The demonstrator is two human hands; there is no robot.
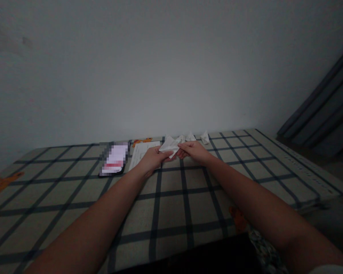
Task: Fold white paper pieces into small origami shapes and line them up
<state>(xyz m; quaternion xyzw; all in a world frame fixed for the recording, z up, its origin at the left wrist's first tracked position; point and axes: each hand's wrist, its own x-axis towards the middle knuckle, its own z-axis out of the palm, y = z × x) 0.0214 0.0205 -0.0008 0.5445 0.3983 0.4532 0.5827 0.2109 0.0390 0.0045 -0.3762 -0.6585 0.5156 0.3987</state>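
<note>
Between both hands, above the checked cloth, is a folded piece of white paper [169, 145] with a pointed corner. My left hand [153, 159] pinches its left side, thumb on top. At its right edge, the fingertips of my right hand [194, 151] are pressed together on the paper. Just behind the hands stand several small folded white paper pieces, one of them a pointed shape [205, 137] at the right. Part of this row is hidden behind the held paper and my fingers.
Left of my hands lies a phone [114, 159] with a lit, blurred screen. Beside it is a printed white sheet [137, 154], partly under my left hand. The checked cloth [171, 213] covers the surface up to a pale wall [171, 68]. A dark curtain [322, 95] hangs at the right.
</note>
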